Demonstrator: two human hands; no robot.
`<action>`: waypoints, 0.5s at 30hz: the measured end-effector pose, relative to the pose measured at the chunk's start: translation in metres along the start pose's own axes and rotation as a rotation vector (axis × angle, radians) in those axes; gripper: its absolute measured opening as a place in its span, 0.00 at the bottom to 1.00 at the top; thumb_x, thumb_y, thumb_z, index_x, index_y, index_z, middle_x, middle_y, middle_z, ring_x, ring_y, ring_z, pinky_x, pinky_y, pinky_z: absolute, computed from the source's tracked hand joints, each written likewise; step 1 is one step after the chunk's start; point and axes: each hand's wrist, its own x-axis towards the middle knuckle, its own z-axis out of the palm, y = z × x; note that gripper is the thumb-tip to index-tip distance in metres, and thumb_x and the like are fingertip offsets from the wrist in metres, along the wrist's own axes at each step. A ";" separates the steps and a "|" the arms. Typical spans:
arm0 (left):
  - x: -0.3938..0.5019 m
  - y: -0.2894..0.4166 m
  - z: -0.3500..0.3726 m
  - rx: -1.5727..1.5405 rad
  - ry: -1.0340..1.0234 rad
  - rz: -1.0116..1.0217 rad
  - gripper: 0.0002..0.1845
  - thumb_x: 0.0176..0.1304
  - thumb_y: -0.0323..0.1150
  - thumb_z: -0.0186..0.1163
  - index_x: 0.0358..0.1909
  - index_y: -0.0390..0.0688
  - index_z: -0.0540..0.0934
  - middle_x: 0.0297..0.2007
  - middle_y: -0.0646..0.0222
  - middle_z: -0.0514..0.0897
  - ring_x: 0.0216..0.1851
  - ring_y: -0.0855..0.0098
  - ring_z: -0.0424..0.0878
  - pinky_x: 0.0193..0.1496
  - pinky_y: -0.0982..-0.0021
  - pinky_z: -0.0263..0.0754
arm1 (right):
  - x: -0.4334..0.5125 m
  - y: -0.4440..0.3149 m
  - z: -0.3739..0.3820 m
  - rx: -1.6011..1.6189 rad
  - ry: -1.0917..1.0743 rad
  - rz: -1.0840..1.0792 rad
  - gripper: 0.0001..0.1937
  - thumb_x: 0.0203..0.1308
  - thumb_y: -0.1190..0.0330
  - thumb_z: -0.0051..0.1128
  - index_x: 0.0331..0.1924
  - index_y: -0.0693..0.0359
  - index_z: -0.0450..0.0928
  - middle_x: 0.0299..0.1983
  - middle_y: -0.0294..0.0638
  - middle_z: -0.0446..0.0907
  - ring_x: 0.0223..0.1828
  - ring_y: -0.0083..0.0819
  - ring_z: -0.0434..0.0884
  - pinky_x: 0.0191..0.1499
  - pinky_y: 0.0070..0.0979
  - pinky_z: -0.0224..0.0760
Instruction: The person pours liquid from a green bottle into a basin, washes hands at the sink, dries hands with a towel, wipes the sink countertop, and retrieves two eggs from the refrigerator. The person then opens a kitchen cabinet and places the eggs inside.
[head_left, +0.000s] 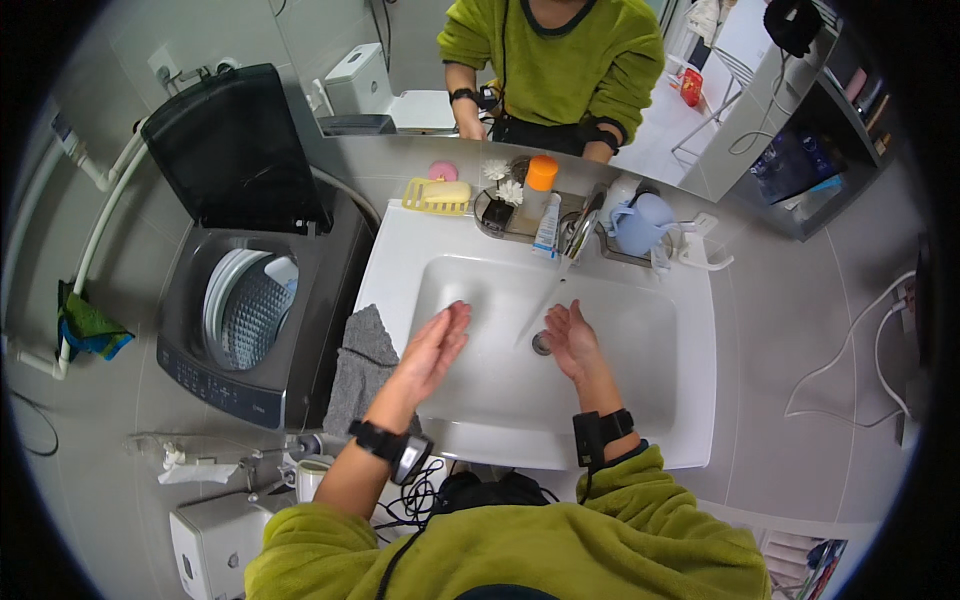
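Over the white washbasin (622, 390) I hold both hands apart with nothing in them. My left hand (433, 349) is above the basin's left side, its fingers stretched out and the palm turned inward. My right hand (572, 341) is palm up with loosely bent fingers, close to the metal drain (541, 343), which it partly covers. From the chrome faucet (587, 223) a stream of water (541, 306) runs down between my hands, touching neither as far as I can see. A grey cloth (362, 367) hangs over the basin's left edge beside my left forearm.
Behind the basin are a yellow dish with a soap bar (447, 193), an orange-capped bottle (540, 180), a toothpaste tube (547, 229) and a blue cup (643, 225). A washing machine (300, 330) with a raised lid (232, 150) stands left. A mirror (412, 67) rises behind.
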 end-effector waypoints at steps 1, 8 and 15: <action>0.016 -0.007 0.006 -0.038 0.010 -0.074 0.21 0.71 0.43 0.47 0.60 0.42 0.69 0.58 0.71 0.74 0.57 0.77 0.72 0.59 0.74 0.66 | 0.000 0.003 0.006 0.051 0.076 0.009 0.35 0.68 0.46 0.39 0.64 0.71 0.56 0.68 0.50 0.55 0.71 0.40 0.52 0.70 0.36 0.44; 0.080 -0.059 0.045 0.098 -0.117 -0.167 0.31 0.70 0.54 0.43 0.66 0.43 0.62 0.65 0.73 0.65 0.65 0.76 0.59 0.67 0.70 0.50 | 0.020 0.010 0.015 0.219 0.131 0.059 0.20 0.70 0.54 0.42 0.47 0.66 0.70 0.39 0.41 0.76 0.40 0.32 0.75 0.49 0.29 0.70; 0.094 -0.089 0.092 0.043 -0.041 -0.302 0.33 0.69 0.59 0.38 0.65 0.44 0.62 0.61 0.67 0.68 0.61 0.68 0.64 0.64 0.68 0.57 | -0.006 0.019 0.039 0.057 -0.016 -0.116 0.15 0.70 0.60 0.42 0.49 0.62 0.72 0.45 0.38 0.76 0.46 0.27 0.74 0.52 0.25 0.67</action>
